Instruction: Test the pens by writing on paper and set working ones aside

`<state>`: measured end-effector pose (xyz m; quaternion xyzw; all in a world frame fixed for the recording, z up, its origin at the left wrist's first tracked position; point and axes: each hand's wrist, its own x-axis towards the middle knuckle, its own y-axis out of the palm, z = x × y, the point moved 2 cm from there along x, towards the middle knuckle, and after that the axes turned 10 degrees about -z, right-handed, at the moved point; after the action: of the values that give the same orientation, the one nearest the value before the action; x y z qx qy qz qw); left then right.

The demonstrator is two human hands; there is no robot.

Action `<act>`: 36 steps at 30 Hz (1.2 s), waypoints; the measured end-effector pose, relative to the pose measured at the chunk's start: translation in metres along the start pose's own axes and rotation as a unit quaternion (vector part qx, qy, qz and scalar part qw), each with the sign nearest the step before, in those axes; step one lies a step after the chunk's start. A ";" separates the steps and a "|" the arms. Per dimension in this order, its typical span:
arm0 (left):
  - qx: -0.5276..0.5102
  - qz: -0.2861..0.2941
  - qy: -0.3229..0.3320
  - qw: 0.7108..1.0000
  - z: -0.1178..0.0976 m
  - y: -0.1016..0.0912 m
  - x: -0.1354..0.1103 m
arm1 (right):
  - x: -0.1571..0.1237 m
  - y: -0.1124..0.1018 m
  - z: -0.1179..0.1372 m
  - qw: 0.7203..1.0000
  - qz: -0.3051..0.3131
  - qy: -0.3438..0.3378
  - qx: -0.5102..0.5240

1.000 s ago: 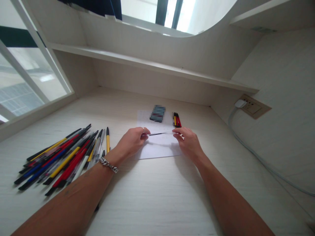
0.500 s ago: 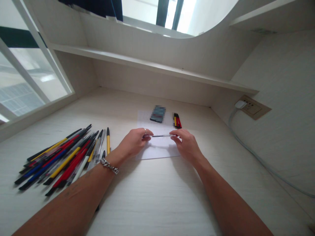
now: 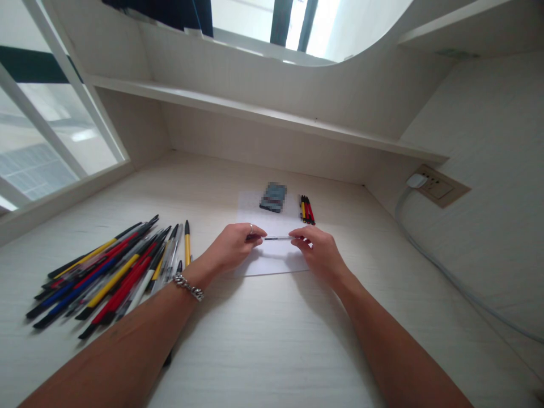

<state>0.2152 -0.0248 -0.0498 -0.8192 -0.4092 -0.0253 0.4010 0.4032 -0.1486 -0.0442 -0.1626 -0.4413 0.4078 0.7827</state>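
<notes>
Both of my hands meet over a white sheet of paper point(image 3: 272, 264) on the desk. My left hand point(image 3: 232, 246), with a ring and a chain bracelet at the wrist, pinches one end of a thin pen part point(image 3: 277, 238). The other end is pinched by my right hand point(image 3: 317, 253). The part is a slim clear tube with a dark core, held level just above the paper. A big heap of pens point(image 3: 108, 272) in black, blue, red, yellow and clear lies to the left of my left arm.
Three pens point(image 3: 306, 209) in yellow, black and red lie at the paper's far right corner beside a small dark blurred object point(image 3: 272, 197). A wall socket point(image 3: 437, 184) with a white plug and cable point(image 3: 450, 280) is on the right wall. A shelf runs above the desk.
My hands have drawn closer together, so less of the thin pen part shows between them. Both hands have shifted slightly toward me over the paper.
</notes>
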 end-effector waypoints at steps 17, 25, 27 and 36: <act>-0.058 -0.011 -0.036 0.998 0.001 0.000 0.001 | 0.000 0.004 -0.010 0.985 0.053 0.139 0.091; -0.095 -0.016 -0.056 0.994 0.001 0.002 0.000 | 0.001 0.004 -0.011 0.993 0.040 0.104 0.040; -0.101 -0.019 -0.060 0.993 0.001 0.002 0.000 | 0.001 0.006 -0.012 0.991 0.054 0.115 0.034; -0.080 -0.008 -0.065 0.995 0.003 0.001 0.001 | 0.001 0.000 -0.009 0.991 0.037 0.111 0.072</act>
<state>0.2154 -0.0224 -0.0518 -0.8454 -0.4377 -0.0076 0.3060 0.4105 -0.1465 -0.0486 -0.1666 -0.3149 0.4465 0.8208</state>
